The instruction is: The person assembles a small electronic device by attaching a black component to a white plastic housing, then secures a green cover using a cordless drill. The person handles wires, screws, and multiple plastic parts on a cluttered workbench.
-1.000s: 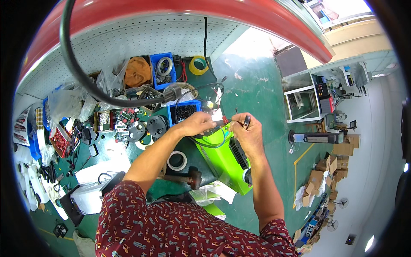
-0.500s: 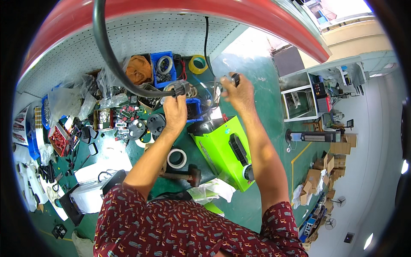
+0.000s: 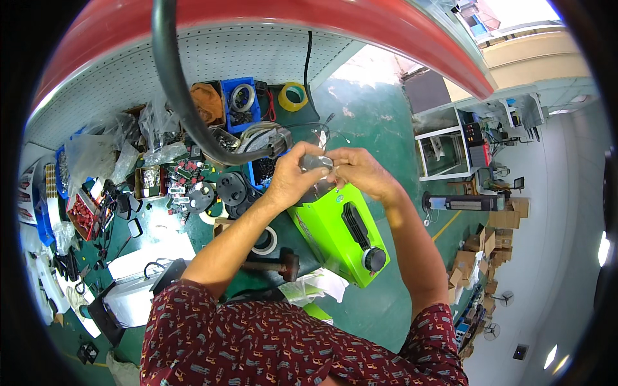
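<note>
My two hands meet above the dark end of a bright green boxy machine (image 3: pixel 322 222). My left hand (image 3: pixel 296 177) is closed, its thumb and fingers around a small greyish, shiny piece (image 3: pixel 317 162) whose kind I cannot make out. Against that piece, the fingers of my right hand (image 3: pixel 364 172) are bent and pressed together; what they pinch is hidden. A thick black cable (image 3: pixel 187 109) hangs from above, and the grey connector (image 3: pixel 279 143) at its end sits just beyond my left hand. Thin wires (image 3: pixel 328 125) spread out behind the hands. A black round cap (image 3: pixel 374 259) is on the machine's near end.
Left of the hands, the green bench holds black discs (image 3: pixel 233 188), a blue parts bin (image 3: pixel 241 116), yellow tape (image 3: pixel 293 96) and plastic bags (image 3: pixel 96 154). A hammer (image 3: pixel 283 266) and a white ring roll (image 3: pixel 265 240) lie near my left forearm. Cardboard boxes (image 3: pixel 467 260) stand at the right.
My right hand has come down and left from its raised place with a small black thing, meeting my left hand. My left hand has left the cable connector and shifted right.
</note>
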Available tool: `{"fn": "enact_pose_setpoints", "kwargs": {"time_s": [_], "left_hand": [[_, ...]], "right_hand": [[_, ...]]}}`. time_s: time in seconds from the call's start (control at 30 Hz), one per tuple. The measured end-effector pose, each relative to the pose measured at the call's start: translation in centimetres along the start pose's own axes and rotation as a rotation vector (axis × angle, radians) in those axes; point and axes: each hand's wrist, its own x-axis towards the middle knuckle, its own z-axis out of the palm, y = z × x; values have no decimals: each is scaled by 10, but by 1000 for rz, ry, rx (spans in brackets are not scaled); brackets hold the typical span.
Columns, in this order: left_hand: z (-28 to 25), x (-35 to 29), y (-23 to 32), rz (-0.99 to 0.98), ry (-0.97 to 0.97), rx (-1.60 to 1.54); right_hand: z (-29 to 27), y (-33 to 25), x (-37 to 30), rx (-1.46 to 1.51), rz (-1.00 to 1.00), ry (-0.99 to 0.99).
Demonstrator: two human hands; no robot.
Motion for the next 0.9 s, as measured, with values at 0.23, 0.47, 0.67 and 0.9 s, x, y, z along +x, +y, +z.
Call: {"fn": "enact_pose_setpoints", "kwargs": {"time_s": [0.23,0.47,0.67,0.9], "left_hand": [[-4,2,-18,-67,-225,-50],[-4,12,-20,-119,-254,-32],[-12,11,-59,-209,-200,158],[-19,8,-70,-172,-198,154]], "right_hand": [[-12,-4,-3,-142,112,97],[-14,16,15,-79,71,109],[-28,72,35,-351,54,193],[-31,85,49,-417,73,7]]}}
